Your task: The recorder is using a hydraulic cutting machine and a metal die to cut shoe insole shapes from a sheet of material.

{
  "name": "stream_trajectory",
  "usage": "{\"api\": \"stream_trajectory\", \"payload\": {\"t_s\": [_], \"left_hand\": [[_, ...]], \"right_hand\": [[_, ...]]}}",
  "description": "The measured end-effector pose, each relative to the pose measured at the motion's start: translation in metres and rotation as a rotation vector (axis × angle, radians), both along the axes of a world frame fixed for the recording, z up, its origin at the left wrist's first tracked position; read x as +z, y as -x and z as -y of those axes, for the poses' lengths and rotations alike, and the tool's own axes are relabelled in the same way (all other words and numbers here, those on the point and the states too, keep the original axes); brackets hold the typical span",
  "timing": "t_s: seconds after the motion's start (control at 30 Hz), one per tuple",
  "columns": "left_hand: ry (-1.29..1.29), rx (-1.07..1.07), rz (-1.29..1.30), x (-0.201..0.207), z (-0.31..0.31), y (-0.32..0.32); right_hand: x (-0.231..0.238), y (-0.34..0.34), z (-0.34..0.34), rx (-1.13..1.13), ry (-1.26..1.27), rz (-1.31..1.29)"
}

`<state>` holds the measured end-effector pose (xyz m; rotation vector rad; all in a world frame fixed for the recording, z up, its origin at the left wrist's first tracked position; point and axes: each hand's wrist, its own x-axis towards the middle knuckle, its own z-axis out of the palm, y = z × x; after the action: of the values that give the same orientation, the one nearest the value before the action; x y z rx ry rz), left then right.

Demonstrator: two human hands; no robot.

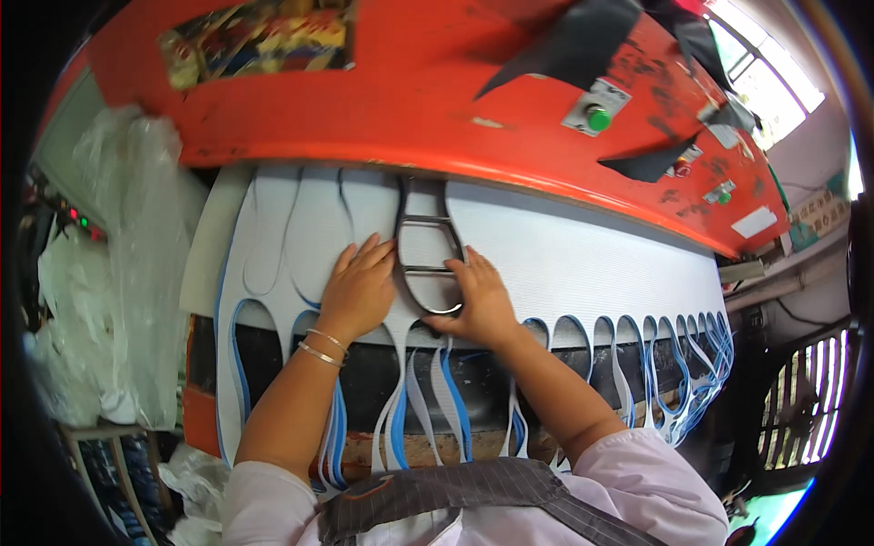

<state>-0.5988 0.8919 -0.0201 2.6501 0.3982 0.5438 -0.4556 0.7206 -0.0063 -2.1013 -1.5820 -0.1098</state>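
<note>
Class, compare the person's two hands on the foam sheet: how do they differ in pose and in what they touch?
The left hand lies flat, fingers spread, on the sheet beside the metal die; the right hand curls against the die's lower edge. The left wrist wears bangles; the right is bare. Both press down on the sheet.

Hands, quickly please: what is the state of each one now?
Left hand: open, flat on the white foam sheet, beside the metal cutting die.
Right hand: fingers on the die's edge, steadying it.

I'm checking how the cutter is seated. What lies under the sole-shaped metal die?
The metal die rests on the white foam sheet, between the left hand and right hand. Blue layers show at the sheet's cut edges; whatever supports the sheet is covered.
</note>
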Motion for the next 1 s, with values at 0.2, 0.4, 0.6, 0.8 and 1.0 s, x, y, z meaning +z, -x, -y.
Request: {"api": "stream_trajectory", "payload": {"t_s": [0.2, 0.4, 0.6, 0.8, 1.0], "left_hand": [[0.058, 0.085, -0.022, 0.007, 0.001, 0.017], [0.331, 0.166, 0.388, 0.147, 0.108, -0.029], [0.503, -0.062, 0.267, 0.223, 0.188, -0.112], [0.276, -0.064, 0.11, 0.281, 0.182, -0.162], [-0.169, -0.168, 0.129, 0.259, 0.225, -0.167]], "right_hand": [[0.006, -0.003, 0.018, 0.141, 0.003, -0.066], [0.194, -0.14, 0.197, -0.207, -1.177, 0.137], [0.219, -0.31, 0.285, -0.834, -1.506, -0.464], [0.22, -0.343, 0.267, -0.924, -1.244, -0.166], [0.196, -0.314, 0.349, -0.856, -1.004, 0.22]]}}
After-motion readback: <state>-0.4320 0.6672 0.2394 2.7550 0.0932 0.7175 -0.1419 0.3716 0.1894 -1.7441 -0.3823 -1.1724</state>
